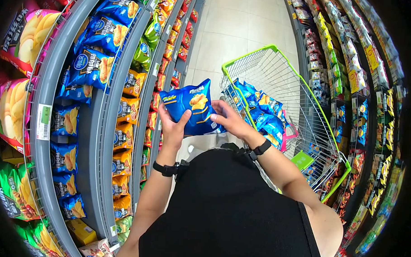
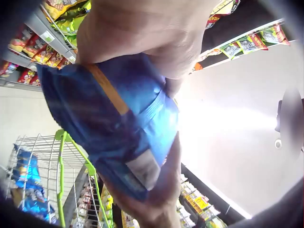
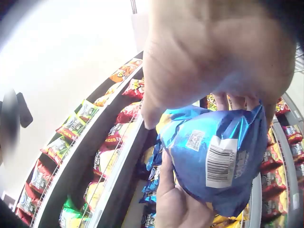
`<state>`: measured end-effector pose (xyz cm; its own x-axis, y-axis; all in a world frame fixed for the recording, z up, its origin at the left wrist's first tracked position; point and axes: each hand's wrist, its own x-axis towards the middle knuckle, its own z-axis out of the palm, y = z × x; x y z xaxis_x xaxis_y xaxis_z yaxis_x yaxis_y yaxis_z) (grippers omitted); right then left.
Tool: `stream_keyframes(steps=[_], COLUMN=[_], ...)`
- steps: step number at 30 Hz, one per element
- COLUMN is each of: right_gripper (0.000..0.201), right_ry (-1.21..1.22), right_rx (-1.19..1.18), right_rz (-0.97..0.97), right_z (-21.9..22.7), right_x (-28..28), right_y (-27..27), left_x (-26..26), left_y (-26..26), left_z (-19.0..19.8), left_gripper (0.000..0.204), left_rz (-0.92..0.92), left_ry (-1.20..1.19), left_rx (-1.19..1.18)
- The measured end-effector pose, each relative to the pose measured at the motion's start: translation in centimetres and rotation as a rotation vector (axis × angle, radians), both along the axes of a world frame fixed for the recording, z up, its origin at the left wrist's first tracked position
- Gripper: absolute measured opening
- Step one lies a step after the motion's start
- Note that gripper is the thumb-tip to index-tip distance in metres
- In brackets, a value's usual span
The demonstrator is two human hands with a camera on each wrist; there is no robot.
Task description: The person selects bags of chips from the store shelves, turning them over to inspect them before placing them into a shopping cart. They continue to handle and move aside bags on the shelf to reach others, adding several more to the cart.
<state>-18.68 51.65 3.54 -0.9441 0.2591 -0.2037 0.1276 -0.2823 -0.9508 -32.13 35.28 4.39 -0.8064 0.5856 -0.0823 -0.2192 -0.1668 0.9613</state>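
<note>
Gripping the blue chip bag (image 1: pixel 191 107) at chest height, the left hand (image 1: pixel 171 127) is curled on its 7 o'clock edge, the right hand (image 1: pixel 228 119) pinching at 3 o'clock; the green shopping cart (image 1: pixel 279 76) lies nearer the right.

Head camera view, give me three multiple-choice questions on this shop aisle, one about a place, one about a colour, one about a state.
1. Where is the shopping cart?
A. To the person's right in the aisle
B. On the left shelves
C. Behind the person

2. What colour is the held chip bag?
A. Red
B. Blue
C. Green

3. How is that bag held?
A. Left hand alone
B. Right hand alone
C. Both hands

Answers: 1 A, the green-rimmed cart stands right of the arms. 2 B, its wrapper is blue. 3 C, fingers of both hands grip it.
</note>
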Motion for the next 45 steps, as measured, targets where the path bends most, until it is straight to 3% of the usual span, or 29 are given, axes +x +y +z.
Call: stream_keyframes(steps=[3,9,22,38,45], right_gripper=[0.065,0.065,0.045,0.055,0.034], right_ry=[-0.055,-0.109,-0.059,-0.006,0.003], right_rx=[0.213,0.202,0.255,0.325,0.468], right_rz=[0.01,-0.086,-0.148,-0.201,-0.156], right_z=[0.1,0.6,0.0,-0.7,-1.0], right_x=[0.2,-0.4,-0.6,-1.1,-1.5], right_y=[-0.7,-1.4,-2.2,-1.4,-0.8], left_x=[0.2,0.7,0.5,0.0,-0.4], left_y=[-0.3,-0.4,-0.9,-0.5,-0.6], left_z=[-0.6,-0.4,-1.1,-0.4,-1.2], left_gripper=[0.087,0.089,0.089,0.091,0.093], left_rz=[0.051,0.063,0.084,0.066,0.02], left_ry=[0.056,0.07,0.052,0.18,0.218], left_rx=[-0.056,-0.052,-0.01,-0.068,-0.127])
